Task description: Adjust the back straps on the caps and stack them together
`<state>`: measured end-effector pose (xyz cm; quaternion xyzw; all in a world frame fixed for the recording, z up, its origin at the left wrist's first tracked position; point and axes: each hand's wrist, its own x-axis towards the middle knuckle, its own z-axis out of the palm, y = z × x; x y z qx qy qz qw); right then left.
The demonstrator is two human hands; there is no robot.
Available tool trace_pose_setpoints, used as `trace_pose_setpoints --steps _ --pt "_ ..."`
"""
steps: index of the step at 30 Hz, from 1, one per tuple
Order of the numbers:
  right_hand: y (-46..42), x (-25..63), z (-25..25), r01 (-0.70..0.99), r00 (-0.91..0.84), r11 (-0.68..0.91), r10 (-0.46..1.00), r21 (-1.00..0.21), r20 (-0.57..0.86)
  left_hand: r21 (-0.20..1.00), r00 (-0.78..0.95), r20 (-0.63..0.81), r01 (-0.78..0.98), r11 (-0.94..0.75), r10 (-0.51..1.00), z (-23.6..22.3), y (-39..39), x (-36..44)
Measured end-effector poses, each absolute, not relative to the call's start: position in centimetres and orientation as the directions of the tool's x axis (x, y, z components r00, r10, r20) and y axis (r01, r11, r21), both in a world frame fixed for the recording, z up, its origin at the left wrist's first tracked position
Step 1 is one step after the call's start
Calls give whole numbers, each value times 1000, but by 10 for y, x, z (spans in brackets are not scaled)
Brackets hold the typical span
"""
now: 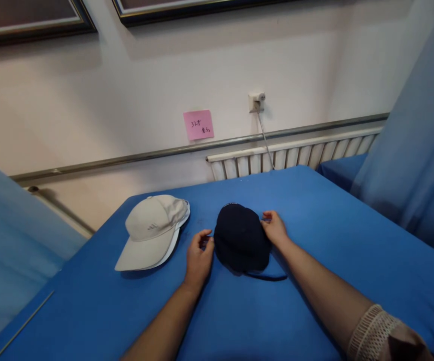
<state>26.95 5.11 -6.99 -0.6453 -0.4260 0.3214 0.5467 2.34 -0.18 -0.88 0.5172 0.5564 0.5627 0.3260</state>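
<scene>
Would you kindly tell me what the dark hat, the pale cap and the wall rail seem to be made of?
Dark hat: probably soft, matte fabric, since its outline looks slack and its surface dull.
Pale cap: likely matte cloth, as creases show near its back.
Wall rail: perhaps metal, judging by its faint grey sheen, though plastic is possible.
</scene>
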Motion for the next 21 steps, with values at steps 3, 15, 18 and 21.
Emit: trace_pose_setpoints --steps 3,15,18,21 --pt "37 272 -51 277 475 24 866 -961 159 941 -172 288 236 -245 942 -5 -17 32" --pt "-10 271 -12 742 -78 195 975 -641 207 913 -97 156 394 -106 983 -10 -3 26" --pt "-1 267 -29 661 13 154 976 -735 217 926 -144 205 349 -144 968 -11 6 23" --pt "7 262 -41 442 7 208 972 -873 235 931 -266 254 329 -160 930 -15 26 16"
